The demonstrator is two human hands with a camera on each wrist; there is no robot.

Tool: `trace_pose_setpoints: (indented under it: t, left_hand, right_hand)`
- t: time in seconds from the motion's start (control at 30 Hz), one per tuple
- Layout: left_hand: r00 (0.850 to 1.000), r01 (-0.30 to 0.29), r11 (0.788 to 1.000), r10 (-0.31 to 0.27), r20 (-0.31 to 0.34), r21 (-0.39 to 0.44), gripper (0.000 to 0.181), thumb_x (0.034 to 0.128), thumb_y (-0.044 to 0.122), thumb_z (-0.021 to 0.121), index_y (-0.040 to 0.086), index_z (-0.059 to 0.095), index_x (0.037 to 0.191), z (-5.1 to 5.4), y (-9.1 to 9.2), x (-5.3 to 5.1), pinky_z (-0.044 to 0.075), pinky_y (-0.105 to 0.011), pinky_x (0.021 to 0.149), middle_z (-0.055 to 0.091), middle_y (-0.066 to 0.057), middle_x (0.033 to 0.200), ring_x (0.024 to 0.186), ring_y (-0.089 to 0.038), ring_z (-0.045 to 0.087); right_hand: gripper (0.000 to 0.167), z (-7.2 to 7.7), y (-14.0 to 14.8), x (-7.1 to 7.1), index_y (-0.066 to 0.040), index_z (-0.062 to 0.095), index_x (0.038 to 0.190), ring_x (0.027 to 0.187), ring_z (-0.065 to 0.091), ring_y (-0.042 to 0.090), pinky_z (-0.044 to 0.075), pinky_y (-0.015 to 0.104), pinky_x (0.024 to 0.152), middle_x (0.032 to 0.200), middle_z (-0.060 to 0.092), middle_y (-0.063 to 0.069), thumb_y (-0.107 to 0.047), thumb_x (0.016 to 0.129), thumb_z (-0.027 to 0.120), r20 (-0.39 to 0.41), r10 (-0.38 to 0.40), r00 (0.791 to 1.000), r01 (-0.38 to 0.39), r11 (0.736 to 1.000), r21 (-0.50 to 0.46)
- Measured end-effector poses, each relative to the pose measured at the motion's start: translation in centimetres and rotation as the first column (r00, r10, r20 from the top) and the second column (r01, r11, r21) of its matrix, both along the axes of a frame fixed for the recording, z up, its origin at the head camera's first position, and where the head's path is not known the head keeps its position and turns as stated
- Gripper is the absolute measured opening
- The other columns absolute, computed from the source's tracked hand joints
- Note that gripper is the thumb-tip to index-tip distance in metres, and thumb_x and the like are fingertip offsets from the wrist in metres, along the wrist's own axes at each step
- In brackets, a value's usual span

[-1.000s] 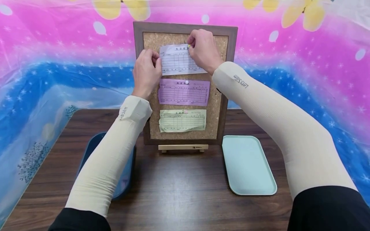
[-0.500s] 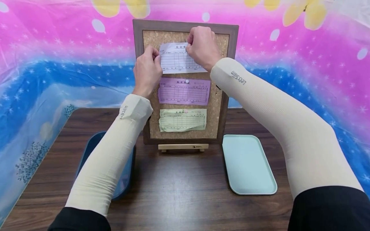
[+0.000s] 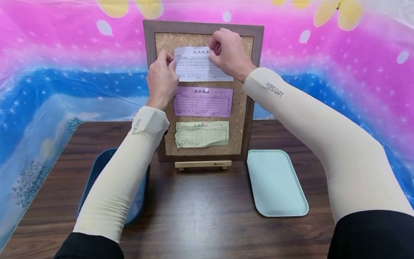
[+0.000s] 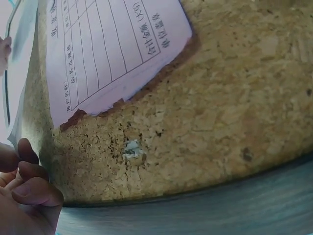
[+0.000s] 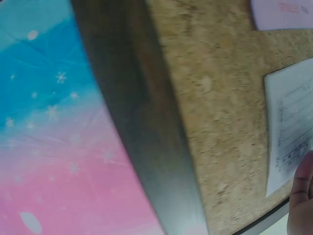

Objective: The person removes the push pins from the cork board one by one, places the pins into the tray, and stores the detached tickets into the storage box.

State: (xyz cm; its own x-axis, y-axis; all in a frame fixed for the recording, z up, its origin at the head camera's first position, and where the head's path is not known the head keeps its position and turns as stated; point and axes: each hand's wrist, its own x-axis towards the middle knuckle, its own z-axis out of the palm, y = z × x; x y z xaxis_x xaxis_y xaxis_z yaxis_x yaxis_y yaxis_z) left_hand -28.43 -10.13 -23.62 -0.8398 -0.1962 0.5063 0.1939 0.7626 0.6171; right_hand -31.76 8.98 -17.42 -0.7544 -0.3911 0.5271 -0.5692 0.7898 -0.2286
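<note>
A cork board point(image 3: 237, 136) in a brown frame stands upright on the table, with three printed receipt slips in a column. My left hand point(image 3: 161, 77) pinches the left edge of the top white receipt point(image 3: 192, 66). In the left wrist view its fingers point(image 4: 32, 191) hold the paper's corner, which stands off the cork. My right hand point(image 3: 231, 54) is curled at the receipt's top edge, covering its upper right. The yellow pushpin seen earlier at its fingertips is hidden now. Below are a purple receipt point(image 3: 194, 104) with a white pushpin point(image 3: 206, 90) and a green receipt point(image 3: 200, 136) with a pink pushpin point(image 3: 206, 124).
A small wooden easel point(image 3: 203, 164) carries the board. On the dark wooden table point(image 3: 197, 216), a pale green tray point(image 3: 278, 183) lies at right; a blue tray point(image 3: 97, 171) at left is partly behind my left forearm. A printed cloth point(image 3: 97, 61) hangs behind.
My right hand has shifted slightly right relative to the board, and the yellow pushpin has gone out of sight. My left hand keeps its hold on the receipt. The head view has shifted a little.
</note>
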Motion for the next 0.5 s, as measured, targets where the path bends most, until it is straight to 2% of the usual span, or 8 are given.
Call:
trace_pose_setpoints:
  t: [0.17, 0.5]
  left_hand:
    - [1.000, 0.006, 1.000, -0.006, -0.003, 0.012, 0.020, 0.1011, 0.025, 0.042, 0.011, 0.053, 0.109, 0.1, -0.2, 0.0, 0.041, -0.037, 0.075, 0.064, -0.005, 0.103, 0.090, -0.020, 0.058]
    - [1.000, 0.009, 1.000, -0.009, -0.015, 0.009, 0.020, 0.1016, 0.024, 0.039, 0.010, 0.049, 0.111, 0.1, -1.7, 0.5, 0.040, -0.040, 0.076, 0.063, -0.008, 0.100, 0.087, -0.022, 0.057]
  right_hand:
    - [0.013, -0.2, 0.9, 0.4, -0.004, 0.063, 0.097, 0.086, 0.053, 0.010, 0.041, 0.017, 0.076, 0.097, 0.057, 0.004, -0.008, 0.090, 0.054, -0.014, 0.028, 1.000, -0.028, 1.000, -0.004]
    - [0.012, 0.1, 2.5, 0.7, -0.003, 0.063, 0.097, 0.087, 0.053, 0.013, 0.042, 0.020, 0.078, 0.098, 0.056, 0.006, -0.008, 0.091, 0.054, -0.042, 0.015, 0.999, -0.015, 1.000, -0.006]
